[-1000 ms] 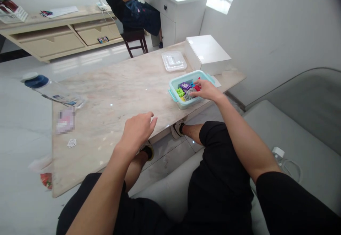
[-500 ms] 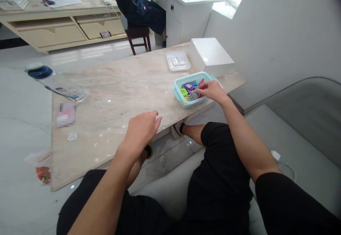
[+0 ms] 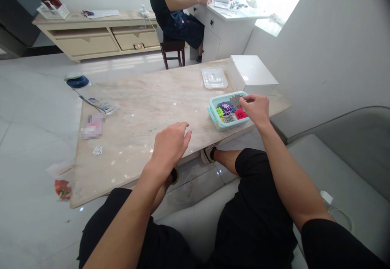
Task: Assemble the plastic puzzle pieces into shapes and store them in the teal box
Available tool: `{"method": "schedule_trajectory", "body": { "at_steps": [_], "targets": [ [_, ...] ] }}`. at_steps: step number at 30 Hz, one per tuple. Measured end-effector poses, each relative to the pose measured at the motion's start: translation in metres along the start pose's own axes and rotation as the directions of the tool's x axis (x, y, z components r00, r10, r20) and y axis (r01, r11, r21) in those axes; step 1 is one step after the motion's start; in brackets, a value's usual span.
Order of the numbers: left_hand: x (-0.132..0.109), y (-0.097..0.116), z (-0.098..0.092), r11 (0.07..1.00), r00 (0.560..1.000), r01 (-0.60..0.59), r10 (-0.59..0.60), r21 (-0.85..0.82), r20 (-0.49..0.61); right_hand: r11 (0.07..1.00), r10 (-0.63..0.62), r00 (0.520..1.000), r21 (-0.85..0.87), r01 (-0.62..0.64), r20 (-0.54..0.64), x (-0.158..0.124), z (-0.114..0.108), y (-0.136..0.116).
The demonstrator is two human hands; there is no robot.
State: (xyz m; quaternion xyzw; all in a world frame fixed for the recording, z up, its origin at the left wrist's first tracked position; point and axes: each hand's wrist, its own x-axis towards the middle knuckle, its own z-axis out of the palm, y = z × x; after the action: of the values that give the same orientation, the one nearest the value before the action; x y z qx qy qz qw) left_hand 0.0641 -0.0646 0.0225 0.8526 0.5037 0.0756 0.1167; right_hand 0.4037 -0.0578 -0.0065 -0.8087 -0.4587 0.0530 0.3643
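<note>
Between the thumb and fingers of my right hand [image 3: 257, 108] is a flat grey toothed piece [image 3: 236, 100], held just above a light-blue plastic box [image 3: 224, 127]. In the box lie purple [image 3: 226, 107], lime-green [image 3: 219, 112], red [image 3: 240, 113] and grey [image 3: 230, 118] toothed plastic pieces. My left hand [image 3: 172, 141] hovers over the near edge of the marble-patterned table [image 3: 146, 126], left of the box. Its fingers are loosely apart and nothing is in them.
Behind the box lie a clear lid [image 3: 214, 78] and a white box [image 3: 252, 72]. A bottle with a blue cap [image 3: 91, 94], a pink packet [image 3: 94, 125] and a small white tag [image 3: 97, 151] are at the left. Across the room, another person [image 3: 173, 9] sits at a white desk [image 3: 231, 27].
My right hand has lifted a grey toothed piece out of the pile in the box. My left hand has stayed over the table edge. The view has shifted to the left.
</note>
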Motion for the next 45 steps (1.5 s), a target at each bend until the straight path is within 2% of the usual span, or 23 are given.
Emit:
{"method": "schedule_trajectory", "body": {
  "at_steps": [2, 4, 8, 11, 16, 24, 29, 34, 40, 45],
  "targets": [
    [0.0, 0.001, -0.001, 0.998, 0.996, -0.005, -0.001, -0.068, -0.087, 0.973, -0.02, 0.993, 0.229, -0.008, 0.119, -0.013, 0.011, -0.02],
    [0.001, 0.001, -0.001, 0.993, 0.988, -0.02, 0.001, -0.118, -0.153, 0.924, -0.056, 0.962, 0.378, -0.051, 0.267, -0.029, 0.025, -0.043],
    [0.002, -0.002, 0.003, 0.987, 0.974, -0.052, 0.017, -0.151, -0.225, 0.872, -0.204, 0.858, 0.486, -0.06, 0.471, -0.062, 0.05, -0.088],
    [0.0, -0.008, 0.006, 0.984, 0.977, -0.049, 0.012, -0.171, -0.213, 0.869, -0.259, 0.808, 0.493, -0.045, 0.529, -0.08, 0.059, -0.112],
    [-0.004, -0.022, 0.001, 0.971, 0.979, -0.019, -0.03, -0.238, -0.202, 0.884, -0.25, 0.807, 0.466, -0.036, 0.535, -0.092, 0.06, -0.133],
    [-0.008, -0.042, -0.011, 0.9, 0.979, -0.064, -0.027, -0.431, -0.202, 0.838, -0.342, 0.784, 0.546, 0.004, 0.519, -0.101, 0.059, -0.142],
    [-0.009, -0.043, -0.011, 0.928, 0.97, -0.056, -0.036, -0.367, -0.24, 0.796, -0.416, 0.745, 0.605, 0.02, 0.521, -0.1, 0.065, -0.136],
    [-0.009, -0.041, -0.011, 0.938, 0.966, -0.058, -0.034, -0.341, -0.258, 0.756, -0.386, 0.682, 0.637, -0.152, 0.621, -0.096, 0.064, -0.135],
    [-0.011, -0.036, -0.013, 0.927, 0.953, -0.092, -0.025, -0.364, -0.303, 0.665, -0.329, 0.638, 0.65, -0.367, 0.696, -0.096, 0.061, -0.137],
    [-0.008, -0.035, -0.012, 0.898, 0.944, -0.074, -0.077, -0.434, -0.321, 0.601, -0.344, 0.621, 0.674, -0.43, 0.704, -0.097, 0.065, -0.135]
  ]
}}
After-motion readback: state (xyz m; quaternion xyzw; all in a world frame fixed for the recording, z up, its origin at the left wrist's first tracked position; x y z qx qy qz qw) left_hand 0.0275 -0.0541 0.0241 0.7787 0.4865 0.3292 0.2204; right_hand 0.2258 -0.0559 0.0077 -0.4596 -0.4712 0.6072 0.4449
